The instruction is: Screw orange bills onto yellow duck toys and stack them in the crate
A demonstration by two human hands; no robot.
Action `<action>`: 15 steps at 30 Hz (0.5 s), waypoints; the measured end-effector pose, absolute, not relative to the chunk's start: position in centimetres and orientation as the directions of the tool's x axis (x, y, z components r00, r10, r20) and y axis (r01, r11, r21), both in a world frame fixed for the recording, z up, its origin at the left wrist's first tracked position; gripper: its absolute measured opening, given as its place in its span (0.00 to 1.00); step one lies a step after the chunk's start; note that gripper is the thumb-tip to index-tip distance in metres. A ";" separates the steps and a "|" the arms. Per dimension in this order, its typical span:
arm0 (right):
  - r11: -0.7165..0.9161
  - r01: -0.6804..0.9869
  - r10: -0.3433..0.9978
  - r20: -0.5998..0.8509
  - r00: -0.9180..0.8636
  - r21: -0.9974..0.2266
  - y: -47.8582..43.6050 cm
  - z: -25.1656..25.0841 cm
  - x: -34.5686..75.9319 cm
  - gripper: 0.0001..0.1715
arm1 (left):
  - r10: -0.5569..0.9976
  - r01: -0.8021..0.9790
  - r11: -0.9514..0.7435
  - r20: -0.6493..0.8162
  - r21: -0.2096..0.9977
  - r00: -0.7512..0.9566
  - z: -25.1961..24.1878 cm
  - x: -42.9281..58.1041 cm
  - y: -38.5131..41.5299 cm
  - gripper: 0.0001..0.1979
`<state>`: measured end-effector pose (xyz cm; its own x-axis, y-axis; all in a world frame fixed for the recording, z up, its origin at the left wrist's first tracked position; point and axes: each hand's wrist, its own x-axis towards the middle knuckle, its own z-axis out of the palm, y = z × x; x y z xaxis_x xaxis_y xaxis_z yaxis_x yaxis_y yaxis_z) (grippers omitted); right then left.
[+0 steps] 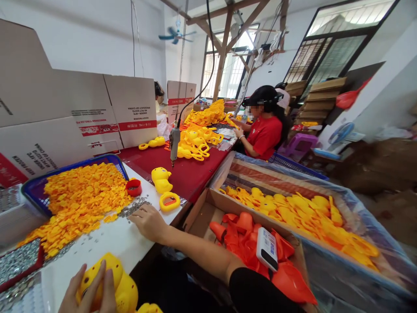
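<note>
My left hand (94, 291) is wrapped round a yellow duck-shaped plastic toy (125, 289) with small dark holes, low at the left front. My right hand (148, 221) reaches across the white worktop to a pile of small metal screws (137, 204). Its fingers are bent down at the near edge of the pile, and their tips are partly hidden. Just beyond lies another yellow duck toy (161, 180) with a ring handle (170, 201). A small red cup (134, 188) stands beside the screws.
A blue basket (32, 191) spills small yellow pieces (84, 195) at the left. A power screwdriver (174, 143) hangs above the red table surface (143, 163). At the right are a box of orange-red parts (241, 226) and a bin of yellow parts (293, 208). A co-worker (263, 126) sits farther back.
</note>
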<state>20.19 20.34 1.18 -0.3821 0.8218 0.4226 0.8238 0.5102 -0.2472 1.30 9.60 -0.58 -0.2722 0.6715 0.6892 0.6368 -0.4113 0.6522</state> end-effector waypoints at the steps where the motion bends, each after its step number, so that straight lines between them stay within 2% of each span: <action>1: 0.512 0.794 0.826 0.440 -0.351 -0.328 19.9 1.3 19.8 0.16 | 0.660 0.654 -0.395 0.695 0.645 -0.287 -0.4 1.7 9.6 0.14; 2: 0.503 0.724 0.844 0.447 -0.296 -0.472 19.4 1.4 19.2 0.15 | 0.650 0.673 -0.382 0.702 0.633 -0.291 -0.2 2.1 9.7 0.14; 3: 0.465 0.584 0.879 0.423 -0.219 -0.665 18.7 1.5 18.5 0.13 | 0.639 0.694 -0.377 0.714 0.613 -0.284 0.0 2.5 9.7 0.14; 4: 0.377 0.363 0.926 0.347 -0.147 -0.852 17.8 1.6 17.8 0.13 | 0.629 0.716 -0.373 0.728 0.589 -0.271 0.2 2.9 9.8 0.14; 5: 0.235 0.098 0.968 0.225 -0.110 -0.967 16.9 1.8 17.1 0.17 | 0.621 0.734 -0.373 0.740 0.568 -0.257 0.4 3.1 9.8 0.14; 6: 0.077 -0.136 0.989 0.093 -0.116 -0.988 16.0 2.0 16.4 0.24 | 0.617 0.746 -0.377 0.750 0.549 -0.241 0.6 3.3 9.8 0.15; 8: -0.149 -0.373 0.980 -0.087 -0.178 -0.916 14.4 2.5 15.5 0.33 | 0.615 0.756 -0.381 0.757 0.532 -0.222 0.8 3.5 9.8 0.18; 10: -0.213 -0.437 0.973 -0.149 -0.176 -0.874 13.5 3.0 15.1 0.34 | 0.621 0.747 -0.380 0.749 0.546 -0.232 0.8 3.4 9.8 0.17; 15: -0.167 -0.431 0.983 -0.117 -0.140 -0.887 12.9 3.2 15.6 0.26 | 0.662 0.699 -0.369 0.701 0.613 -0.265 0.2 2.8 9.7 0.12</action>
<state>15.60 12.89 3.21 -0.1399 0.9832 -0.1168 -0.4305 -0.1667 -0.8871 2.84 9.66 0.20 -0.2653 0.6617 0.7013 0.6987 -0.3692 0.6127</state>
